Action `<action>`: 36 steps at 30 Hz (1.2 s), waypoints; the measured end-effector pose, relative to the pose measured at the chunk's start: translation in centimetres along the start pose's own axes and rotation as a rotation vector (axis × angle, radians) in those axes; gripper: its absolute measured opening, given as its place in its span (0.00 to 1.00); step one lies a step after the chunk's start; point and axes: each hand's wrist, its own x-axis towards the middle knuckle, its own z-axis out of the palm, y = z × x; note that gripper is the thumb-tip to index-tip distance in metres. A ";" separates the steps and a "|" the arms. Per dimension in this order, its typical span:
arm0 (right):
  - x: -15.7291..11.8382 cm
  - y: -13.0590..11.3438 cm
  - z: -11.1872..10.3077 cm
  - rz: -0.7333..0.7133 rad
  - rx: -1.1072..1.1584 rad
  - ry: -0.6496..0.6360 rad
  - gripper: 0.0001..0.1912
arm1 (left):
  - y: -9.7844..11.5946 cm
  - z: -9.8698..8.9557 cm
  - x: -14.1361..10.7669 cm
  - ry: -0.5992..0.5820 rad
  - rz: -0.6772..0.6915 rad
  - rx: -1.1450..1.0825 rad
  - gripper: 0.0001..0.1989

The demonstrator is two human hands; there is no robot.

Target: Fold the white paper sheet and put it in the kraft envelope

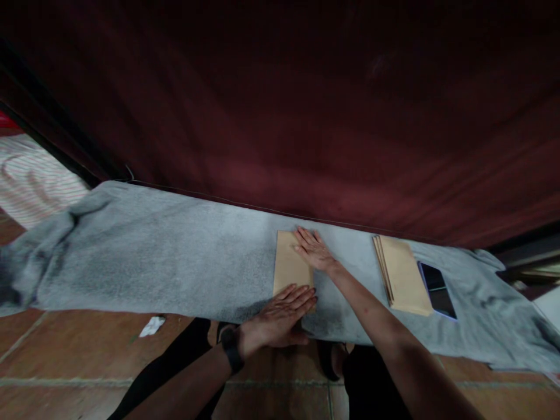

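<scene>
A flat brown paper piece, which looks like an envelope [289, 262], lies on a grey cloth [196, 251] in front of me. My left hand [282, 315] rests across its near end, fingers stretched out and pointing right, with a dark band on the wrist. On its far right edge lies my right hand [314, 249], palm down, fingers extended. Neither hand is closed around anything. Whether the paper has a flap or an opening is hidden or too faint to tell.
Right of my hands lies a small stack of similar brown envelopes [402, 274], with a phone [437, 290] beside it. A dark red curtain-like surface [280, 140] rises behind the cloth. White scrap [152, 326] lies on the tiled floor [79, 344]; striped fabric [37, 181] is at far left.
</scene>
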 end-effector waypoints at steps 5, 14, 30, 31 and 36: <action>0.5 0.3 0.0 -0.044 -0.006 -0.002 0.32 | -0.3 0.0 0.0 -0.002 0.014 -0.024 0.45; -2.2 -1.2 0.2 -0.097 0.039 -0.043 0.37 | -0.1 -0.2 0.2 -0.064 -0.018 -0.002 0.43; -9.9 -5.7 -0.9 -0.258 0.294 -0.278 0.30 | 0.6 -0.6 -0.6 -0.053 -0.074 0.017 0.32; -10.2 -5.7 -1.0 -0.258 0.313 -0.289 0.30 | 0.6 -0.6 -0.7 -0.049 -0.072 0.016 0.31; -8.9 -4.6 -0.8 -0.259 0.264 -0.233 0.31 | 0.8 -1.0 -0.6 -0.081 -0.094 -0.002 0.33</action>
